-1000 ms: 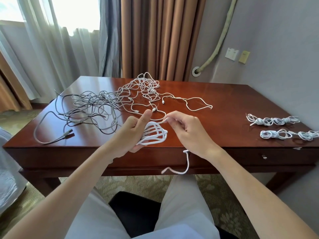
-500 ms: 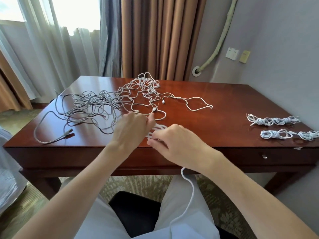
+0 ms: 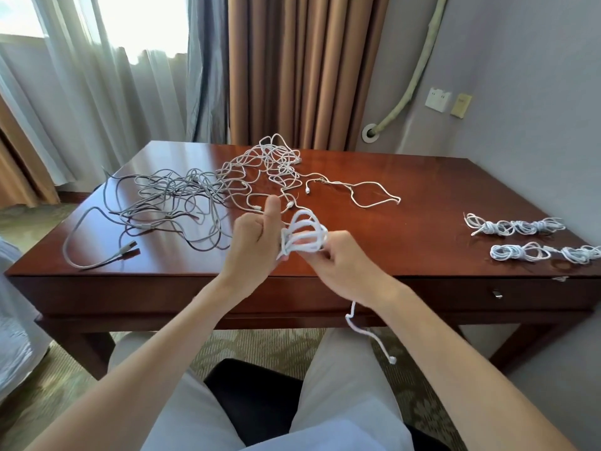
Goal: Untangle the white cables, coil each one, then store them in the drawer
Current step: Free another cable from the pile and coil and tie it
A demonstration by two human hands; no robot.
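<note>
A white cable coil (image 3: 304,234) of several loops sits between my hands above the table's front edge. My left hand (image 3: 255,242) holds the loops at their left side, thumb pointing up. My right hand (image 3: 341,265) pinches the coil's right side; the cable's free tail (image 3: 367,333) hangs below my right wrist, with its plug over my lap. A tangle of white cables (image 3: 276,170) lies at the table's back middle. Two coiled white cables (image 3: 517,226) (image 3: 540,253) lie at the right. The drawer (image 3: 496,293) under the right front edge is closed.
A tangle of grey cables (image 3: 175,203) spreads over the left of the wooden table (image 3: 422,196), one plug near the front left. Curtains hang behind the table; a wall with sockets is at the right. My legs and a dark chair seat are below.
Both hands rose from the table surface with the coil, which again shows between them. The hanging tail is shorter than half a second ago.
</note>
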